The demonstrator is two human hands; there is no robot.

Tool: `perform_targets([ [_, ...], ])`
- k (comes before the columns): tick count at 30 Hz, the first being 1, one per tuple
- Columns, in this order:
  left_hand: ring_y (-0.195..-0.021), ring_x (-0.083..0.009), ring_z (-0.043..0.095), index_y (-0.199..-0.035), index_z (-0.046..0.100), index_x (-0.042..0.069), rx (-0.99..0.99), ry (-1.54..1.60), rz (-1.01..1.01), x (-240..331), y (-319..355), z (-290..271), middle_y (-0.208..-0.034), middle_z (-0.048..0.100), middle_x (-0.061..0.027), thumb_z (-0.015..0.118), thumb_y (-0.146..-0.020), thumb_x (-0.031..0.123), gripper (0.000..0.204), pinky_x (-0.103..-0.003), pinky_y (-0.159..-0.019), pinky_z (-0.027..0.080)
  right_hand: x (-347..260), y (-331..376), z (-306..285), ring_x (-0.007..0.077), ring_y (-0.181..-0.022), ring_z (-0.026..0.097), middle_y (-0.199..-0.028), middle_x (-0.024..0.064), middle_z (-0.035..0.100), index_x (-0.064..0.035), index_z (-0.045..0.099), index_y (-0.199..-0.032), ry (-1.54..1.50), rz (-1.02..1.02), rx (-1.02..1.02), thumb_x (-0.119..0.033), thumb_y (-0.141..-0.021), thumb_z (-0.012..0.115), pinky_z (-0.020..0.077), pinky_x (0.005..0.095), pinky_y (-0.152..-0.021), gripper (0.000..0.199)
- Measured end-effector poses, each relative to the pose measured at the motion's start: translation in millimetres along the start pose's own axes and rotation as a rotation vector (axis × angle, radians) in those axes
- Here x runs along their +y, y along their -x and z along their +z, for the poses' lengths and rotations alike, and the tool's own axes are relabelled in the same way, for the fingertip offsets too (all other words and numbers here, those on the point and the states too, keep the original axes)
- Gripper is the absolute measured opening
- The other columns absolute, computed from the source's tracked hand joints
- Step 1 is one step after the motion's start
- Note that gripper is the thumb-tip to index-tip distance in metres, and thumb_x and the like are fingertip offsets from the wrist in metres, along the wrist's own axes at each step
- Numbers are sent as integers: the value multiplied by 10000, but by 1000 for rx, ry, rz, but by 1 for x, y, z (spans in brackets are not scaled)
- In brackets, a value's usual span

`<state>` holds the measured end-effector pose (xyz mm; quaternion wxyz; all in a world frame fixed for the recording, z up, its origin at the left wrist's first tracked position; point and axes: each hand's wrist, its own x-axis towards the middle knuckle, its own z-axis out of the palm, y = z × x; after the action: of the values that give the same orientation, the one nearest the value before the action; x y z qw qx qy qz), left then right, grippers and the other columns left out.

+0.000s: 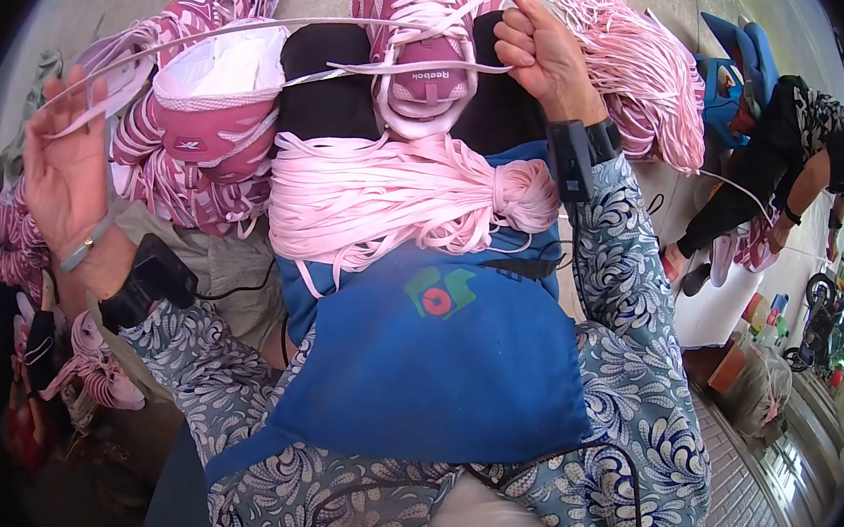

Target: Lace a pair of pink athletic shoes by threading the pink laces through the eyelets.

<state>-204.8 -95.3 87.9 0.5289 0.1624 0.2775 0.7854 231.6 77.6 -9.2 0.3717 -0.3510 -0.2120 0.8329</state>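
In front of me a pink sneaker (pixel 428 81) lies on my lap between black-clad knees, its tongue and heel toward me. A pale shoelace (pixel 252 24) runs from its eyelets out to the left. My left hand (pixel 67 167) is raised at the far left, with the lace stretched across and caught at its fingers. My right hand (pixel 546 54) is beyond the sneaker's right side; its fingers are curled in, pinching lace near the fingertip and by the curled fingers. A tied bundle of light pink laces (pixel 387 200) lies across my lap, nearer than the sneaker.
A row of pink sneakers (pixel 203 124) stands to the left, with more below it. Another heap of pink laces (pixel 639 72) is at the far right. Beyond it a person in black (pixel 767 163) bends over pink shoes. My blue apron (pixel 433 365) covers my front.
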Motion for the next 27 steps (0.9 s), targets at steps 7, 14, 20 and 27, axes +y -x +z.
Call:
perform_targets([
  [7, -1259, -401, 369, -925, 561, -83, 18, -113, 298, 78, 4, -23, -1194, 520, -254, 475, -902, 82, 187, -595, -1107, 165, -22, -3, 3, 36, -408, 227, -522, -87, 239, -66, 550, -1036, 194, -54, 177, -196, -954, 468, 173, 180, -347, 174],
  [14, -1072, -285, 569, -1068, 546, -74, 13, -516, 352, 16, 16, 17, -1068, 604, -214, 474, -939, 112, 238, -426, -1064, 358, -45, -27, -79, 170, -511, 463, -615, 58, 480, -3, 562, -957, 996, -711, -37, -176, -895, 502, 402, 289, -477, 193],
  [20, -786, -141, 625, -1054, 584, -52, -222, -802, -293, -140, 50, 70, -913, 643, -102, 552, -905, 87, 206, -233, -726, 499, -28, 50, 16, 129, -622, 557, -754, 31, 552, -38, 605, -1056, 1657, -957, -54, -100, -888, 549, 456, 224, -529, 187],
  [27, -681, -87, 493, -945, 591, 6, -318, -1174, -224, -205, 39, 48, -768, 560, -12, 576, -900, 148, 150, -199, -615, 402, 5, 76, 25, 314, -799, 612, -975, 112, 554, -85, 524, -1072, 1917, -585, -253, -104, -799, 612, 505, 386, -655, 288],
])
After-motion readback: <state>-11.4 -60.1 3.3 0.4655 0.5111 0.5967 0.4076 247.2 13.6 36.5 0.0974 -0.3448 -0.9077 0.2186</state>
